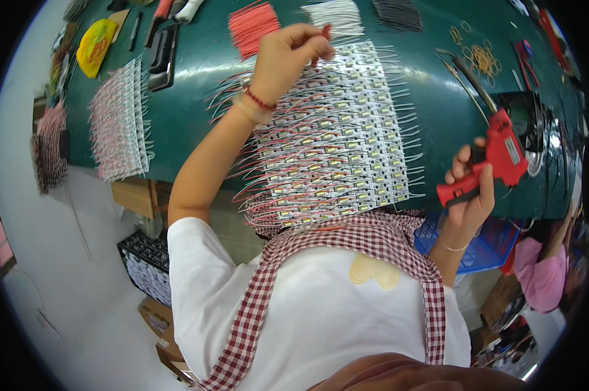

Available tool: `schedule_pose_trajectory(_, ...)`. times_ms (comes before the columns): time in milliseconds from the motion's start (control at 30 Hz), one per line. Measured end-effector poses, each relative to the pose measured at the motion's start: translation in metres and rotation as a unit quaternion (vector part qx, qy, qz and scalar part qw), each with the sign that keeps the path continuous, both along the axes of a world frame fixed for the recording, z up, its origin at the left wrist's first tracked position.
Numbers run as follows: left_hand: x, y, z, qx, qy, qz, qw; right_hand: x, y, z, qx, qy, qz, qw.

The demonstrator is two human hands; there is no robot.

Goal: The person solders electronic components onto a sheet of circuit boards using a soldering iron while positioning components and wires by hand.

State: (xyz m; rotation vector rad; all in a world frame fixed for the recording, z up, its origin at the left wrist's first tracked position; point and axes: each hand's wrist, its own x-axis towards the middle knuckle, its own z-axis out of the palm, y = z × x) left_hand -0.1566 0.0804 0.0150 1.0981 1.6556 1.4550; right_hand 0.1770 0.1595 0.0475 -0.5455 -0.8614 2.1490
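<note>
My left hand (287, 57) is closed above the far part of a sheet of small white circuit boards (373, 140). Short red wires (326, 30) appear to be pinched in its fingers; only their ends show. Rows of thin red and white wires stick out along the sheet's left side, and white wires trail from its right edge. To the right of the sheet, my right hand (469, 186) grips a red soldering gun (505, 148) by its handle, its long thin tip pointing toward the far side of the table.
Bundles of red wires (253, 29), white wires (337, 18) and black wires (397, 14) lie along the far side of the green table (190, 117). More wired boards (120, 120) are at the left. Rubber bands (482, 60) lie at far right; a blue crate (483, 247) stands below.
</note>
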Motion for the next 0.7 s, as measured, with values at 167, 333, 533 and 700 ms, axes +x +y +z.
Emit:
schedule_pose_trajectory(167, 0.066, -0.008, 0.031, -0.085, -0.140, -0.149, 0.975, -0.047, -0.009, 0.012, 0.132, -0.196, -0.072, 0.969)
schedule_pose_trajectory(333, 0.095, -0.012, 0.039, -0.144, -0.124, -0.194, 0.962, -0.072, -0.016, 0.011, 0.227, -0.313, -0.015, 0.922)
schedule_pose_trajectory(533, 0.103, -0.019, 0.035, -0.160, -0.134, -0.190, 0.959, -0.073, -0.024, 0.010, 0.251, -0.346, -0.018, 0.904)
schedule_pose_trajectory(700, 0.103, -0.020, 0.035, -0.154, -0.159, -0.184, 0.958, -0.070, -0.024, 0.007, 0.248, -0.334, -0.009, 0.909)
